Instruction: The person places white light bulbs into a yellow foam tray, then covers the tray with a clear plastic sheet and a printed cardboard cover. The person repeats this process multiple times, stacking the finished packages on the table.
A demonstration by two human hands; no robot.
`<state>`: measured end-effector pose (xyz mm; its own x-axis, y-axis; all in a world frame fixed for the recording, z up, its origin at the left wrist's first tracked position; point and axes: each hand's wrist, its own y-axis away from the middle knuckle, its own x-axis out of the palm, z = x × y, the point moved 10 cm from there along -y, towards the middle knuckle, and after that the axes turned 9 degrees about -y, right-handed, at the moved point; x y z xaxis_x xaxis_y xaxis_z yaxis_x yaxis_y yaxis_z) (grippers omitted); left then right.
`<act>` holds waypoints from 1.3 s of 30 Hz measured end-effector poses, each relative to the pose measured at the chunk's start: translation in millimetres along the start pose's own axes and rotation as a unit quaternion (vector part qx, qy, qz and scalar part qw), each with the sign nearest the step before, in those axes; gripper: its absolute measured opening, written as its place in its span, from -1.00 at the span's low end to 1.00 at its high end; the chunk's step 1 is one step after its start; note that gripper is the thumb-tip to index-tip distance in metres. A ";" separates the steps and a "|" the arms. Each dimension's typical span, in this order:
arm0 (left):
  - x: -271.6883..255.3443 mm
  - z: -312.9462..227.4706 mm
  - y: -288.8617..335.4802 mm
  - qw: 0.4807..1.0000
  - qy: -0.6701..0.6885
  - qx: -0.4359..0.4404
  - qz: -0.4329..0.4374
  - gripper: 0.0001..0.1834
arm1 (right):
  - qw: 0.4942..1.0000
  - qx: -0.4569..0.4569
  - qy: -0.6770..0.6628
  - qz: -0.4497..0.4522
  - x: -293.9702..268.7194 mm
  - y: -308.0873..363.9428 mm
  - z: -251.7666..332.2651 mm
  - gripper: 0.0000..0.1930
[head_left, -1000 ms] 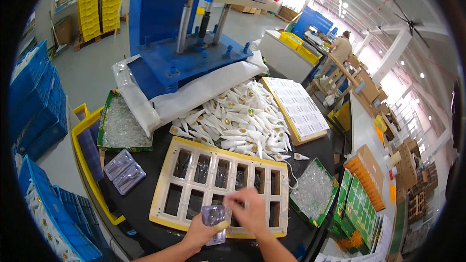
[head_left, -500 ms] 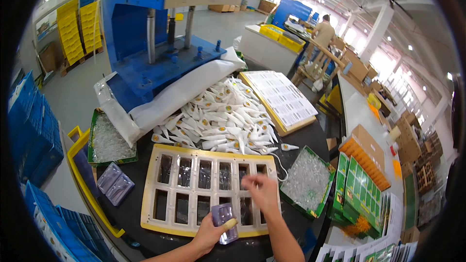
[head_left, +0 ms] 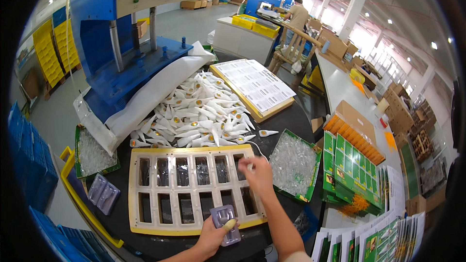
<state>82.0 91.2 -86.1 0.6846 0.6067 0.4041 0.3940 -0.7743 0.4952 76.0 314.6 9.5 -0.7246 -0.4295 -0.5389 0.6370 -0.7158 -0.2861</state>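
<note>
Factory hall stretches behind a round black bench (head_left: 286,121), with a blue press machine (head_left: 116,34) in the upper left of the frame and a person at another table far at the top. Low in the frame, the left hand (head_left: 213,235) pinches a clear plastic blister shell (head_left: 224,223), thumb across its lower edge and fingers beneath, holding it just over the near rim of the yellow cavity tray (head_left: 189,187). The right hand (head_left: 257,174) hovers over the tray's right end, fingers loosely curled together around something small and pale; what it holds is too blurred to tell. Above the tray lies a heap of white nozzle-tipped tubes (head_left: 194,116), and a green box of clear shells (head_left: 293,165) sits just right of it. Printed green cards (head_left: 352,165) are stacked toward the right edge.

The shell looks thin, very light and springy, likely slippery and easy to dent; gripping it by the flat flange at its edges, not the raised bubbles, seems safest.
</note>
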 end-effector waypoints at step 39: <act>-66.8 32.2 75.0 0.997 -0.054 -0.017 -0.044 -0.70 | 0.947 -0.069 -0.030 0.313 76.7 163.0 107.7 -0.66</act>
<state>85.6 -13.2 -100.7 0.7109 0.6480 0.2734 0.4358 -0.7109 0.5520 95.9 105.7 6.8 -0.2055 -0.7787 -0.5928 0.9718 -0.2339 -0.0297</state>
